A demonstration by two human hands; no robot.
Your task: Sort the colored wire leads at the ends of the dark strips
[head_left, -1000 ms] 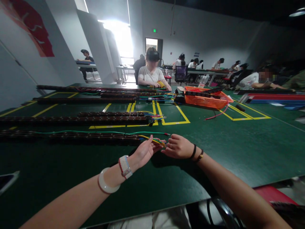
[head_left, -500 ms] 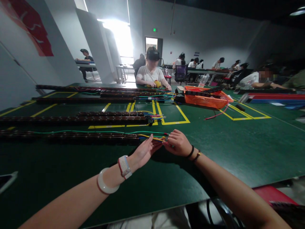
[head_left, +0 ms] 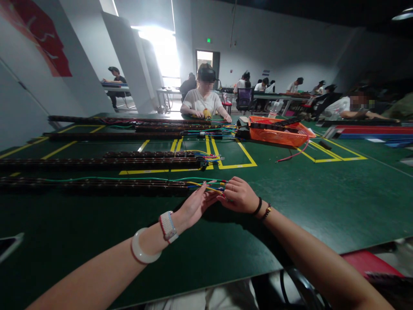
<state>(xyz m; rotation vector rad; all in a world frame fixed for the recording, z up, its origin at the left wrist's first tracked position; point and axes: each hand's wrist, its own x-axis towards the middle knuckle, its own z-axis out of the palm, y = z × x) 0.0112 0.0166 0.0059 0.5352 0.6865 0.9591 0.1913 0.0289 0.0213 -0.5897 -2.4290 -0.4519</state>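
Several coloured wires [head_left: 211, 188], yellow, blue and green, come out of the right end of a long dark-wrapped bundle [head_left: 129, 186] on the table. My left hand [head_left: 195, 203] lies under and around these wires, thumb on top and fingers reaching right beneath them. At the wire ends is my right hand [head_left: 238, 194], its fingers curled closed on the tips, which have red and blue sleeves. A green wire [head_left: 129, 178] runs along the top of the bundle to my right fingers. The very ends are hidden behind those fingers.
More dark bundles [head_left: 155, 162] with wire ends lie farther back on the green table [head_left: 306, 193]. An orange basket [head_left: 279, 140] stands beyond, a pink wire hanging from it. Across the table a person [head_left: 203, 101] holds a yellow tool [head_left: 207, 114].
My right hand has shifted slightly and its fingers have closed a little lower, showing more of the wire tips. My left hand stays nearly still. The person opposite has moved the yellow tool slightly left.
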